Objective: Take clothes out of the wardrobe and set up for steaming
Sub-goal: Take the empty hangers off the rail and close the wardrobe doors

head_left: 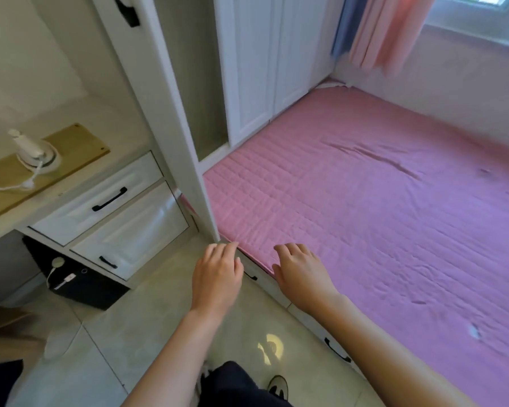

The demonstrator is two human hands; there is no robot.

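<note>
Bed: a wide mattress (379, 218) under a pink quilted cover, lightly creased, filling the right half of the view
Wardrobe: white wardrobe (253, 69) against the head of the bed; its near door (171, 107) stands swung open towards the camera, edge-on, while the two panelled doors further right are closed; no clothes can be seen in the open section from this angle
Floor: pale tiles (147, 324) with a bright patch of light near the feet
Desk: white desk (71, 198) to the left with two drawers with black handles, and a wooden board on top
Curtains: pink and blue curtains (385, 33) hanging at the window in the far right corner
Left hand: left hand (218, 277) held palm down, fingers loosely spread and holding nothing, fingertips close to the bottom corner of the open door
Right hand: right hand (301, 271) palm down, fingers relaxed and slightly bent, empty, over the near corner of the mattress; contact cannot be told
Steamer: small white handheld steamer (30, 148) standing on the wooden board, cord coiled beside it, well apart from both hands
</note>
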